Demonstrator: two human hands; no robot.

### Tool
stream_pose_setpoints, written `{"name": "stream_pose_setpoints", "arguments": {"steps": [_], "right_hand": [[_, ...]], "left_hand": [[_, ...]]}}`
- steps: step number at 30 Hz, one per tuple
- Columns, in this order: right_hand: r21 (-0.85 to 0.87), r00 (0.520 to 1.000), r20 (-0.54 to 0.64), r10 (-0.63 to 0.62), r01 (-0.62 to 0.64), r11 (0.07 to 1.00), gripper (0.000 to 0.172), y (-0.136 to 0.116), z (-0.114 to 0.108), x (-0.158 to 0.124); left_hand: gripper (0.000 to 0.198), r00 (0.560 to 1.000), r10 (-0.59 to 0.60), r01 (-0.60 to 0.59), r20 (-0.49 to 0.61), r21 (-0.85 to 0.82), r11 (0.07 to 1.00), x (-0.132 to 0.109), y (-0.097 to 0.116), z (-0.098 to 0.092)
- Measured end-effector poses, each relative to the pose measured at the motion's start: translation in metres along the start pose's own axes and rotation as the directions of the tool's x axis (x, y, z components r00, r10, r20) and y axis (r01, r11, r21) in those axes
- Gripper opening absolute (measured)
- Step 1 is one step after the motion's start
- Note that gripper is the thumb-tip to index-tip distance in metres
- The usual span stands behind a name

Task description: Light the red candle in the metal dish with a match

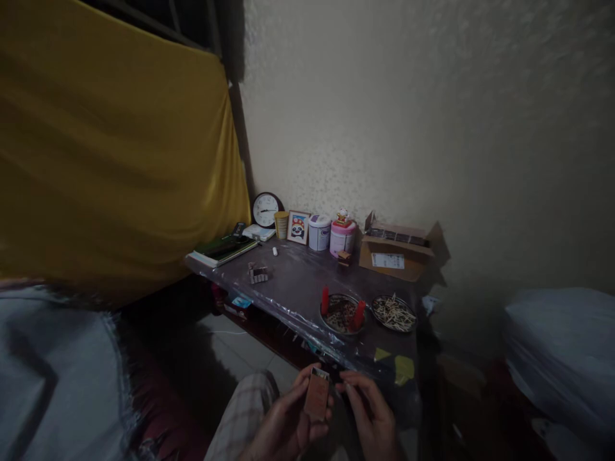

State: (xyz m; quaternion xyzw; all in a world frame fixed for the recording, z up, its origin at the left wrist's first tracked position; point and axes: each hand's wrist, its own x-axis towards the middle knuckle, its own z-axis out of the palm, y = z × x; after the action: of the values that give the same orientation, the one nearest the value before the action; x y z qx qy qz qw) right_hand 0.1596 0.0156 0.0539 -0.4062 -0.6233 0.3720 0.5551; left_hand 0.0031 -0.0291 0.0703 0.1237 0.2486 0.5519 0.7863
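Note:
My left hand (293, 419) grips a reddish-brown matchbox (317, 396) near the table's front edge. Its tray is slid partly out at the top, and pale match ends seem to show there. Just to the right, my right hand (368, 410) is closed in a pinch, apart from the box; anything between its fingertips is too small and dark to make out. Beyond the hands, a round plate (342, 330) bears two red candles, one upright (325, 300) and one slightly tilted (359, 314). A second plate (379, 322) holds many loose matchsticks (394, 312).
Along the wall stand a clock (266, 209), a yellow cup (281, 225), a panda picture (298, 227), two tubs (319, 233) (342, 241) and an open cardboard box (394, 261). Books (223, 250) lie at the left. Yellow scraps (404, 370) lie near the front right corner.

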Motion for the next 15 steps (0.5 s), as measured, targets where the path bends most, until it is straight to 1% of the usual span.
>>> {"name": "stream_pose_setpoints", "arguments": {"steps": [4,8,12,15], "right_hand": [[-0.063,0.997,-0.004,-0.076,0.075,0.995,0.014,-0.003,0.005,-0.005],[-0.155,0.984,0.047,-0.173,0.178,0.972,0.012,-0.003,0.007,-0.01],[-0.224,0.979,0.072,-0.193,0.204,0.953,0.019,0.0,0.007,-0.014],[-0.252,0.969,0.11,-0.222,0.243,0.937,0.028,0.002,0.006,-0.015]], "left_hand": [[0.03,1.0,0.018,-0.019,-0.012,-0.037,0.999,0.001,0.0,0.001],[0.024,1.0,0.023,-0.024,-0.006,-0.071,0.997,0.005,0.0,-0.003],[0.025,0.998,0.034,-0.038,-0.044,-0.1,0.994,0.007,-0.002,-0.006],[0.025,0.998,0.035,-0.04,-0.043,-0.13,0.991,0.008,-0.002,-0.005]]}}
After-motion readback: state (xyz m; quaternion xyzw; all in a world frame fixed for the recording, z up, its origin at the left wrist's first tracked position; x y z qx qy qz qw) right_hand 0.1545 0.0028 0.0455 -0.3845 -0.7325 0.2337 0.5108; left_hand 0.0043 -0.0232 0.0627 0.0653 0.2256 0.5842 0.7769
